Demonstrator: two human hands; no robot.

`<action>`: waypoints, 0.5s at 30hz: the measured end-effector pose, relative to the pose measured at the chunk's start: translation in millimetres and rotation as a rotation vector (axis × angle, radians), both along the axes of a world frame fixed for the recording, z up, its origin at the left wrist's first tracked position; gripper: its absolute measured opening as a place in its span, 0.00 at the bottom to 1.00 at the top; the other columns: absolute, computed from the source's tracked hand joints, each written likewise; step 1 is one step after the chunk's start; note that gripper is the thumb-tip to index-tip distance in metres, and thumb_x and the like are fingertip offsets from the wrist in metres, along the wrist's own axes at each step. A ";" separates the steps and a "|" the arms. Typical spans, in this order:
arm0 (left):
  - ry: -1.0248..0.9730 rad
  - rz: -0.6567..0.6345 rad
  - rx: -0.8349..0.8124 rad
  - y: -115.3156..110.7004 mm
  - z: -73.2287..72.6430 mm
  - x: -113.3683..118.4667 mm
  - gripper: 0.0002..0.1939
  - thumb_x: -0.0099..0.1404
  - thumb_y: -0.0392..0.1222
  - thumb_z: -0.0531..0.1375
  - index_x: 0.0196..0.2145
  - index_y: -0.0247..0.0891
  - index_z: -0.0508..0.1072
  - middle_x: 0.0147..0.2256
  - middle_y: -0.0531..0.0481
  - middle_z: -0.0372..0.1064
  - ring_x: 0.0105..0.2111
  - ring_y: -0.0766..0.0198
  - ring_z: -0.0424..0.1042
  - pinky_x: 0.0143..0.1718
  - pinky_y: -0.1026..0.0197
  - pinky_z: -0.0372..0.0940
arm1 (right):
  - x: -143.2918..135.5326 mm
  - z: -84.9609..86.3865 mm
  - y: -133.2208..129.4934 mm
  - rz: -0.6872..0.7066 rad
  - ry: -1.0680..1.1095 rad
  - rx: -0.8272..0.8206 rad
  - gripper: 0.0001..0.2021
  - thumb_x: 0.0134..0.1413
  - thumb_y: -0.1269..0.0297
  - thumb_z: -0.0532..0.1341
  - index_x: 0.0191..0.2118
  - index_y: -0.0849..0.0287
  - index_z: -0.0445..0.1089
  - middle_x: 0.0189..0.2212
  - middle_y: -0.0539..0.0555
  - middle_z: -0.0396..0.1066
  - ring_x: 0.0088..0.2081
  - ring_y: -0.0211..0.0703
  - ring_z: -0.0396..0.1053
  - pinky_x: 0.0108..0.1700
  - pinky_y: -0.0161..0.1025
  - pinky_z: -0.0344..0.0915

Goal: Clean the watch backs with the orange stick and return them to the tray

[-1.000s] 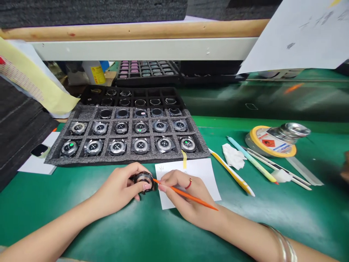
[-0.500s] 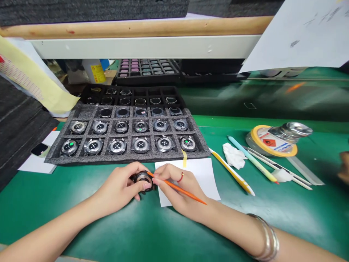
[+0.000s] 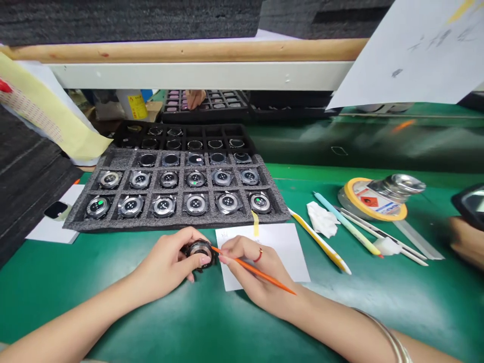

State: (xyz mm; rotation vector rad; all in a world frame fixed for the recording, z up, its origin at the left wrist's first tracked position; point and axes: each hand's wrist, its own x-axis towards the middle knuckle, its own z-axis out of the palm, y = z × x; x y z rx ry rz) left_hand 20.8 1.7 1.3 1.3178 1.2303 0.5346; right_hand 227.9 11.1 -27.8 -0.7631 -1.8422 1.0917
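Observation:
My left hand (image 3: 168, 264) is closed round a black round watch case (image 3: 200, 247), its back facing up and the thumb pressed on it. Between the fingertips of my right hand (image 3: 257, 267) is a thin orange stick (image 3: 264, 276) with pointed ends. Its far tip is at the right edge of the watch case; whether it touches cannot be made out. Under and beside my right hand lies a white paper sheet (image 3: 283, 252). Just beyond both hands stands a grey foam tray (image 3: 177, 222) with several watch cases in its compartments, the near rows back side up.
To the right lie a yellow-and-white pen-like tool (image 3: 321, 242), a crumpled white tissue (image 3: 322, 219), a blue-yellow stick (image 3: 348, 224) and a metal-topped container (image 3: 374, 197). A co-worker's hand (image 3: 467, 242) holds a dark object at the right edge. Another hand (image 3: 195, 99) reaches into a far tray.
My right hand and the orange stick have shifted slightly right and down. A co-worker's hand with a dark object has come in at the right, and another hand has appeared over the far tray.

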 end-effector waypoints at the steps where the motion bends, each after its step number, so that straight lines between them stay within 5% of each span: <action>1: -0.003 -0.001 0.003 0.1 -0.2 0.0 0.10 0.65 0.45 0.62 0.41 0.38 0.71 0.34 0.53 0.69 0.27 0.67 0.70 0.25 0.65 0.73 | -0.6 -0.1 0.4 0.011 0.004 0.002 0.07 0.68 0.67 0.56 0.34 0.55 0.64 0.32 0.53 0.73 0.33 0.40 0.72 0.35 0.38 0.68; 15: -0.015 0.003 0.003 0.2 -0.5 1.5 0.09 0.64 0.43 0.62 0.40 0.37 0.71 0.33 0.53 0.69 0.27 0.67 0.70 0.25 0.67 0.72 | -0.3 0.6 0.7 0.040 0.018 -0.008 0.07 0.66 0.69 0.56 0.34 0.55 0.64 0.32 0.52 0.72 0.33 0.40 0.72 0.36 0.37 0.68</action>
